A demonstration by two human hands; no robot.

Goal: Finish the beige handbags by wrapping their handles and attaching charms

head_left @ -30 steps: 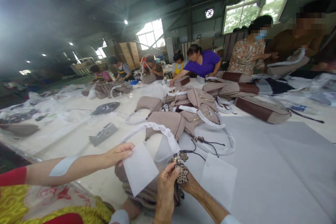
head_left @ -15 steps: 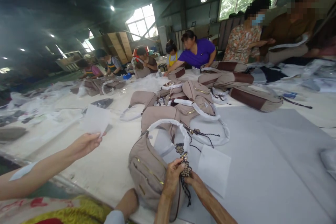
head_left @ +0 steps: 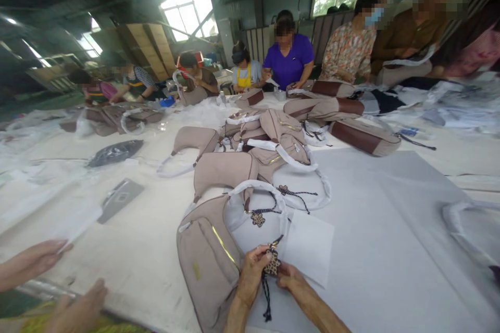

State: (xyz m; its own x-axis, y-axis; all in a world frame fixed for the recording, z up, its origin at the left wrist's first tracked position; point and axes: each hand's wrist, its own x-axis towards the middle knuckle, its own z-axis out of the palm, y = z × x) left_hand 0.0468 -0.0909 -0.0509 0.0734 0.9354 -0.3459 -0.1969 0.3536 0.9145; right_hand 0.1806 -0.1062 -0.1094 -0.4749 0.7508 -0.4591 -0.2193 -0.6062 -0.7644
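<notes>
On grey sheet (head_left: 390,229), left hand (head_left: 252,276) and right hand (head_left: 291,283) both pinch leopard star charm (head_left: 272,264) beside beige bag (head_left: 209,265), white paper (head_left: 308,247) just right

Surface: wide white worktable (head_left: 148,250)
Covering: grey paper sheet (head_left: 390,229) at right
Lying on it: beige zippered fabric handbags (head_left: 226,166), clear plastic bags (head_left: 39,177), white paper square (head_left: 308,247), flat grey card (head_left: 120,199)

Both forearms are bare from the bottom edge of the view up to the wrists, with no sleeves showing. The left hand (head_left: 252,277) and right hand (head_left: 294,284) wear no gloves, rings or watch.
</notes>
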